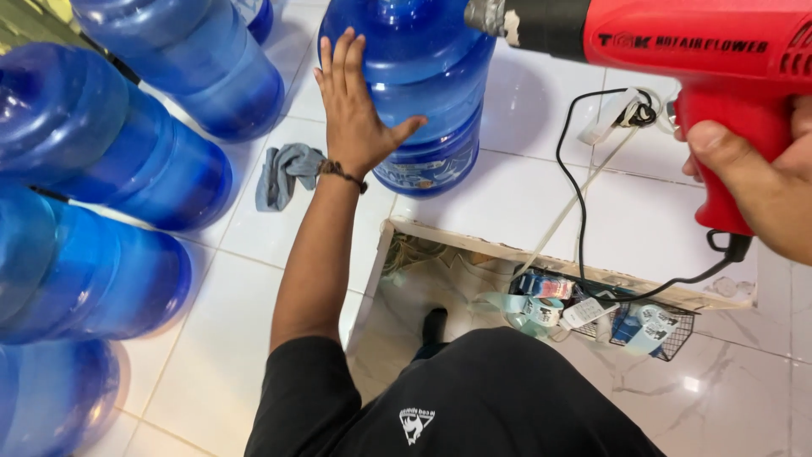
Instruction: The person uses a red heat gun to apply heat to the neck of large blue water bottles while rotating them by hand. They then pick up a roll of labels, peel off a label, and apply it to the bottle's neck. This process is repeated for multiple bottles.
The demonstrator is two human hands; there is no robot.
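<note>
head cam | worn on the person's head | looks steeply down at the tiled floor | close, within arm's reach | single view

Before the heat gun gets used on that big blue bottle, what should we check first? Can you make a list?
1. Left hand steadies the blue water bottle: ok, the palm lies flat on its side.
2. Right hand has a firm grip on the red heat gun: ok, the fingers wrap the handle.
3. Nozzle points at the bottle's top: cannot tell, the top is out of view.
4. Black cord runs free: not ok, it loops over the floor and across the wire basket.
5. Grey cloth is away from the heat: ok, it lies on the floor left of the bottle.
6. Gun is switched on: cannot tell.
</note>
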